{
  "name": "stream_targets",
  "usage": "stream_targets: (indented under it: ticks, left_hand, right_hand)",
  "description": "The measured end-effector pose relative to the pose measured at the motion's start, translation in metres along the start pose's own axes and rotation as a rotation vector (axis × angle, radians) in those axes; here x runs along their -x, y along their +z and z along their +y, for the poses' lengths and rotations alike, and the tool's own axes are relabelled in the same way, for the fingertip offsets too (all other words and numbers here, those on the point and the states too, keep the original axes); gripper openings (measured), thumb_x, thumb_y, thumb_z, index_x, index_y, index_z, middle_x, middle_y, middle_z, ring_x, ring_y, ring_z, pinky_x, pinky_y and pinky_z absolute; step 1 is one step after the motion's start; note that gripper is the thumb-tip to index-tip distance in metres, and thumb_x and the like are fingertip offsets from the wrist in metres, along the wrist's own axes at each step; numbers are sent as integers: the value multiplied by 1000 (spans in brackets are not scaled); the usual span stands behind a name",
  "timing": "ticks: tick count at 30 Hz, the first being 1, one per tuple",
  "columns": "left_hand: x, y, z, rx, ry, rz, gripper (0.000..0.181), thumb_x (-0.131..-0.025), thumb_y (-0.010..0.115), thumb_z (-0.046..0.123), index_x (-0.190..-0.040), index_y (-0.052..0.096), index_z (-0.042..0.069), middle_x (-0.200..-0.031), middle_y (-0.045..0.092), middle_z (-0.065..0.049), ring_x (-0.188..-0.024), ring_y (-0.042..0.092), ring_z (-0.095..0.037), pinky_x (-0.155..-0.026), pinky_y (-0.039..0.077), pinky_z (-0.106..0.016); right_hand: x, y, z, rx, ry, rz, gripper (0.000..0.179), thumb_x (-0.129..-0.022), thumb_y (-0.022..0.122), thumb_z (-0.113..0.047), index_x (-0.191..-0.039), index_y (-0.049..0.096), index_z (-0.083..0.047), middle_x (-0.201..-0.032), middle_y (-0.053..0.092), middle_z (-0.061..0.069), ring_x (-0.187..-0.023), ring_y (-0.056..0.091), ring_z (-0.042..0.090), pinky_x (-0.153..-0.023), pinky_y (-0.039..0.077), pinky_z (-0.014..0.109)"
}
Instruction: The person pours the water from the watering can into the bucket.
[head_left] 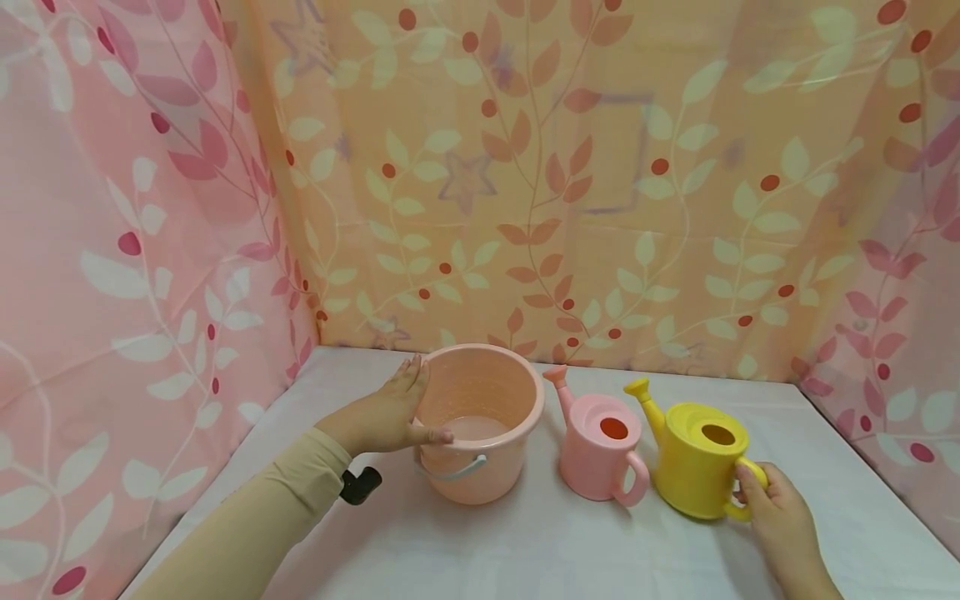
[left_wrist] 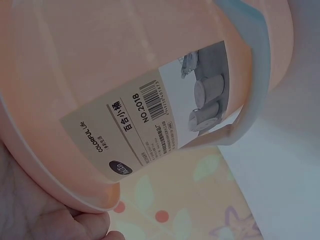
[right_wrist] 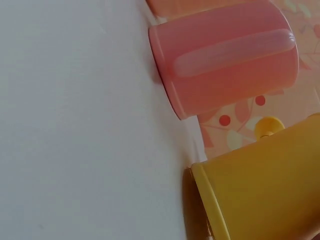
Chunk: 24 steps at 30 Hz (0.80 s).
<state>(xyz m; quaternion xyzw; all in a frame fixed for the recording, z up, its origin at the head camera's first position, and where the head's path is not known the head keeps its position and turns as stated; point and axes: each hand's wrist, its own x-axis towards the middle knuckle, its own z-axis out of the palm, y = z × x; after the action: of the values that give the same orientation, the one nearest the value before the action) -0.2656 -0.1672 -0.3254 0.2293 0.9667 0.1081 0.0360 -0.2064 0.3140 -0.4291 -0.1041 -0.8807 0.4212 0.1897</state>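
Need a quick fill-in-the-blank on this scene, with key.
1. The right hand grips the yellow watering can by its ____.
2. The left hand touches the ____ of the peach bucket.
3. The pink watering can stands ____ the bucket and the yellow watering can.
4. The bucket's label reads "NO.____".

Missing words: handle; rim; between; 2018

Standing here, I note one pink watering can (head_left: 588, 458) upright on the white tabletop (head_left: 517, 562), spout toward eleven o'clock. Orange leaf-print cloth (head_left: 540, 200) hangs at twelve, pink cloth (head_left: 82, 192) at nine, another pink panel (head_left: 911, 333) at three.
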Motion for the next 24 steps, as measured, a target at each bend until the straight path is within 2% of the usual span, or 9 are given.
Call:
stream_targets:
  ticks: [8, 18, 24]
  left_hand:
    - [0, 0, 0, -5, -2, -2, 117, -72, 43, 78, -144, 1, -5, -150, -8, -20, -138, -9, -30, -111, 10, -44]
    - [1, -2, 3, -1, 2, -7, 117, -72, 45, 77, -144, 3, -6, -150, -8, -21, -138, -9, -31, -111, 9, -44]
    - [1, -1, 2, 6, 11, 1, 116, -73, 46, 76, -143, 3, -7, -150, -8, -22, -138, -8, -32, -111, 9, -44]
  right_hand:
    - [1, -2, -4, -28, 75, 91, 37, -96, 43, -36, -94, 52, 0, -65, 47, -2, -61, 42, 6, -51, 38, 22]
    - [0, -10, -17, -33, 146, 108, 43, -95, 41, -42, -98, 51, 0, -69, 47, 0, -65, 40, 10, -51, 39, 22]
    - [-5, -18, -31, -69, 101, 125, 40, -94, 45, -40, -95, 51, 0, -68, 46, -2, -64, 40, 12, -50, 38, 22]
